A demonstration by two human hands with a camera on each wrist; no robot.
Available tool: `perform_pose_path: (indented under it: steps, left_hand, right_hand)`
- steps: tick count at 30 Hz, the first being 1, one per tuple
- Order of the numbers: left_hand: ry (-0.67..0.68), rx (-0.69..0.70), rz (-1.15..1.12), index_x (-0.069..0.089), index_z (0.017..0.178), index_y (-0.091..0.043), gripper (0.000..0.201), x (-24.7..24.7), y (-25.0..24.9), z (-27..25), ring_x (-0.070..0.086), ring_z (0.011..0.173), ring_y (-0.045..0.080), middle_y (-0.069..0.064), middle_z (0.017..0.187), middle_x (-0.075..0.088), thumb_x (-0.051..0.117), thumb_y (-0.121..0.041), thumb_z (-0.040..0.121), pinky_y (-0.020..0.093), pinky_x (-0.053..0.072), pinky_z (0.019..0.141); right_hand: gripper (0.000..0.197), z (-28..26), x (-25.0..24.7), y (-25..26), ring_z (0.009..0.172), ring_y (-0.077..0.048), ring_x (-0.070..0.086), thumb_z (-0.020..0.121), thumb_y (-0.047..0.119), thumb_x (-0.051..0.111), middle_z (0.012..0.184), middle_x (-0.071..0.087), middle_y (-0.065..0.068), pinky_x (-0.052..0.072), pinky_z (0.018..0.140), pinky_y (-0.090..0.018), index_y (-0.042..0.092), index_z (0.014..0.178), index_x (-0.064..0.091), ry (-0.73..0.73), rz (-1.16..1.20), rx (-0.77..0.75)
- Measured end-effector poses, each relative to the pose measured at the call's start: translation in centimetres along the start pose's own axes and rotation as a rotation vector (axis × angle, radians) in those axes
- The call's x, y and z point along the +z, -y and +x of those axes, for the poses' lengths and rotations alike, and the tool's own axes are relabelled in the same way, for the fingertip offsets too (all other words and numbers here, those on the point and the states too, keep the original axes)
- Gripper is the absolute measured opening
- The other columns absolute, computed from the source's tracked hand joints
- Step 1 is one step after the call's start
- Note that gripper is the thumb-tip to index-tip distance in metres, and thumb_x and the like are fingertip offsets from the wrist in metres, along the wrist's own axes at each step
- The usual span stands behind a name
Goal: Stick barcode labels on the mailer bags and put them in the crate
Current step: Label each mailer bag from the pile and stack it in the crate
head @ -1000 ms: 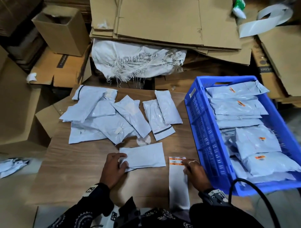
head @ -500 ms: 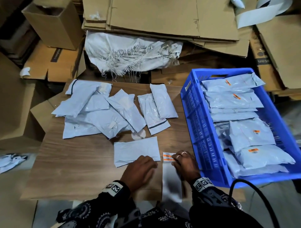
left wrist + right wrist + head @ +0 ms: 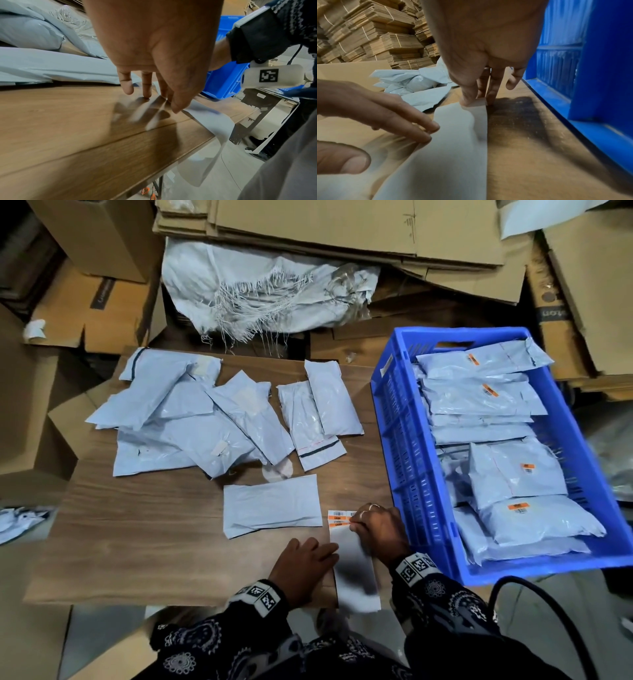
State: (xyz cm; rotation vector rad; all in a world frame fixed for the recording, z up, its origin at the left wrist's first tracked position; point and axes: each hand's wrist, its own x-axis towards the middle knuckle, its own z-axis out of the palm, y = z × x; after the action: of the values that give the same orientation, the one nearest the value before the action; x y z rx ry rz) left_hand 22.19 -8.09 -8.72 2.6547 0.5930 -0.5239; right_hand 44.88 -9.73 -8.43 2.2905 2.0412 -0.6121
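The left hand [image 3: 303, 568], off the mailer bag [image 3: 272, 505] at 11 o'clock, now lies flat-fingered on the label strip [image 3: 352, 563] at the desk [image 3: 144, 535] edge while the right hand [image 3: 378, 529] pinches a label [image 3: 337, 518] (peeling begins), crate [image 3: 404, 440] at 2 o'clock.

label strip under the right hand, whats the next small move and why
Probably peel one barcode label off the label strip: the right hand pinches at its top end, the left hand presses fingertips on its edge, and the mailer bag beside it shows no label.
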Motion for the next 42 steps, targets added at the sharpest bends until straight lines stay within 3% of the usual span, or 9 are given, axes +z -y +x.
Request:
perform_pose_path:
  steps: [8,17,23,27,32,34,36,38,42]
  left_hand:
    - [0.060,-0.023,0.003,0.056,0.124,-0.033,0.078,-0.2,-0.3,-0.1,0.060,0.097,0.021,-0.010,0.139,0.053,0.084,-0.035,0.051,0.037,0.048,0.066]
    - [0.028,-0.017,-0.001,0.058,0.121,-0.034,0.067,0.0,-0.2,0.0,0.060,0.094,0.021,-0.011,0.137,0.055,0.078,-0.034,0.057,0.036,0.047,0.064]
    - [-0.014,-0.011,0.003,0.063,0.116,-0.034,0.055,0.0,-0.1,-0.1,0.061,0.090,0.021,-0.012,0.134,0.059,0.072,-0.033,0.062,0.036,0.047,0.062]
    - [-0.057,-0.010,0.020,0.066,0.113,-0.033,0.050,-0.2,-0.3,-0.1,0.063,0.087,0.021,-0.012,0.131,0.062,0.068,-0.032,0.063,0.033,0.047,0.062]
    - [-0.075,-0.016,0.047,0.066,0.112,-0.028,0.049,-0.3,-0.6,0.4,0.062,0.087,0.023,-0.007,0.132,0.062,0.070,-0.032,0.063,0.034,0.047,0.062]
    - [-0.073,-0.031,0.044,0.064,0.120,-0.023,0.048,-0.9,-0.7,1.2,0.062,0.097,0.027,-0.004,0.141,0.057,0.068,-0.031,0.072,0.038,0.048,0.069]
    - [-0.068,-0.058,0.047,0.057,0.133,-0.018,0.047,-1.8,-0.8,2.4,0.055,0.114,0.032,0.000,0.154,0.044,0.058,-0.028,0.087,0.045,0.045,0.084]
    - [-0.089,-0.071,0.073,0.054,0.134,-0.014,0.046,-3.0,-0.8,3.9,0.049,0.122,0.034,0.004,0.157,0.039,0.055,-0.029,0.090,0.046,0.042,0.089]
    - [-0.127,-0.099,0.099,0.053,0.132,-0.011,0.044,-5.5,0.0,7.0,0.043,0.126,0.035,0.008,0.156,0.039,0.052,-0.026,0.090,0.045,0.038,0.093]
  right_hand:
    - [0.023,0.1,0.2,0.4,0.109,-0.015,0.060,0.099,0.033,0.053,0.112,0.067,0.009,0.038,0.099,-0.040,0.026,0.105,0.074,-0.032,0.086,0.093]
    - [0.028,0.0,-0.1,1.4,0.097,-0.019,0.061,0.100,0.030,0.043,0.101,0.064,0.001,0.045,0.096,-0.043,0.021,0.094,0.069,-0.060,0.110,0.160]
    - [0.021,0.1,0.3,1.3,0.097,-0.024,0.062,0.099,0.026,0.050,0.100,0.068,-0.004,0.048,0.088,-0.034,0.017,0.092,0.067,-0.103,0.310,0.282]
    - [0.018,0.1,0.3,1.1,0.092,-0.026,0.065,0.100,0.025,0.050,0.098,0.070,-0.003,0.051,0.081,-0.035,0.020,0.092,0.066,-0.200,0.493,0.439]
    - [0.024,0.1,-1.3,1.8,0.086,-0.026,0.061,0.103,0.019,0.050,0.088,0.066,-0.008,0.049,0.075,-0.037,0.011,0.090,0.069,-0.423,0.603,0.374]
    - [0.024,-0.1,-2.2,2.2,0.082,-0.021,0.065,0.104,0.026,0.051,0.087,0.069,-0.004,0.053,0.073,-0.038,0.013,0.097,0.069,-0.458,0.693,0.385]
    - [0.022,-0.3,-3.0,2.4,0.078,-0.010,0.066,0.104,0.027,0.053,0.086,0.071,0.000,0.056,0.072,-0.032,0.013,0.101,0.070,-0.482,0.780,0.404]
    - [0.021,-0.5,-3.7,2.6,0.074,0.001,0.065,0.103,0.025,0.056,0.083,0.072,0.004,0.055,0.069,-0.024,0.010,0.101,0.072,-0.517,0.835,0.419]
    - [0.018,-1.0,-4.5,2.6,0.068,-0.002,0.071,0.101,0.021,0.059,0.076,0.074,0.003,0.061,0.068,-0.029,0.009,0.100,0.073,-0.557,0.947,0.449]
